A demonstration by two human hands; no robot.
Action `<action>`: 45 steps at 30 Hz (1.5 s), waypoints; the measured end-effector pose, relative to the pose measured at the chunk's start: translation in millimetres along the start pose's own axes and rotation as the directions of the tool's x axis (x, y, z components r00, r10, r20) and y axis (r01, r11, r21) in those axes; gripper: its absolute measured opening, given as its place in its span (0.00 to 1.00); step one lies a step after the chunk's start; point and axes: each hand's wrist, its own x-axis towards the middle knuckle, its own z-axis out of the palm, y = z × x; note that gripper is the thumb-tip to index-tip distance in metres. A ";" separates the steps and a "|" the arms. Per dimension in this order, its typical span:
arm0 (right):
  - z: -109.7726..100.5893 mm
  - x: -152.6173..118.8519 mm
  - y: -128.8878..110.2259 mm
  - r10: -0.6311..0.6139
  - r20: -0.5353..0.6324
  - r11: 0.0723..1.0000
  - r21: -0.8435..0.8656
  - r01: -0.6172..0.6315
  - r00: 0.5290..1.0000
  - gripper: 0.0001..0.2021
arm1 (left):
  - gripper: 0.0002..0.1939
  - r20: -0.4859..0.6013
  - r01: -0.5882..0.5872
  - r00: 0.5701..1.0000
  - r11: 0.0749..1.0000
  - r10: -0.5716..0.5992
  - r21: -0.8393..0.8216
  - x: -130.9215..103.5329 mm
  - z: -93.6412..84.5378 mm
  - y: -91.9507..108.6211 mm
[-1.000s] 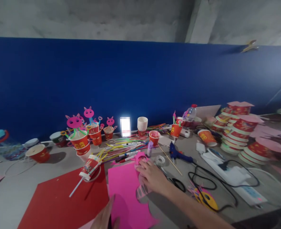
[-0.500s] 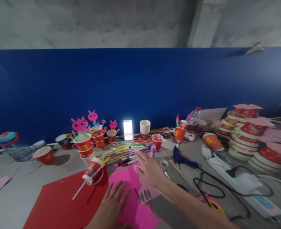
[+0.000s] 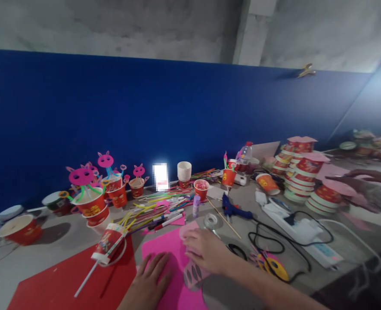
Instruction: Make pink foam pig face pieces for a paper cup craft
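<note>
A bright pink paper sheet (image 3: 177, 280) lies in front of me, partly over a red sheet (image 3: 67, 275). My left hand (image 3: 154, 275) rests flat on the pink sheet's left side, its fingers spread. On the sheet's right edge is a pale pink paper cutout (image 3: 193, 275) with dark oval marks. My right hand (image 3: 205, 247) lies across this cutout, fingers stretched out and pressing it down. Part of the cutout is hidden under that hand. Just beyond are a marker (image 3: 169, 220) and a purple glue stick (image 3: 196, 206).
Pipe cleaners (image 3: 158, 202) are heaped behind the sheets. Paper cups with pink animal faces (image 3: 81, 176) stand left. A tipped cup (image 3: 109, 243) lies on the red sheet. Right are a blue glue gun (image 3: 237, 209), a power strip (image 3: 303, 232), stacked cups (image 3: 302, 176) and another person's hand (image 3: 371, 176).
My right hand has drawn back from near the markers onto the pale cutout. The view has turned right, bringing another person's hand into sight. My left hand stays on the pink sheet.
</note>
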 end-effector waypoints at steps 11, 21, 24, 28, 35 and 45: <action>-36.5 -54.7 75.7 0.380 -0.189 0.914 -0.071 -0.399 0.905 0.12 | 0.41 -0.150 -0.014 0.988 0.998 0.022 0.059 15.0 0.2 3.5; -20.5 -29.9 90.1 0.411 -0.055 0.891 -0.187 -0.414 0.910 0.18 | 0.43 -0.121 0.039 0.992 0.999 -0.042 -0.022 13.2 -7.9 11.8; -21.7 -32.6 91.0 0.375 -0.024 0.903 -0.218 -0.371 0.927 0.19 | 0.44 -0.071 0.077 0.994 0.990 -0.086 -0.118 13.2 -12.7 13.4; -26.5 -36.4 83.5 0.388 -0.044 0.901 -0.194 -0.389 0.920 0.21 | 0.43 0.001 0.114 0.993 0.976 -0.116 -0.185 12.7 -20.8 16.2; -19.2 -20.1 18.7 0.242 -0.073 0.964 0.129 -0.231 0.968 0.24 | 0.45 0.112 0.122 0.989 0.949 -0.092 -0.291 5.8 -10.2 35.5; 33.7 2.7 -3.3 0.162 0.077 0.969 0.175 -0.174 0.984 0.25 | 0.31 0.012 0.243 0.966 0.892 -0.259 -0.380 8.6 -19.5 36.0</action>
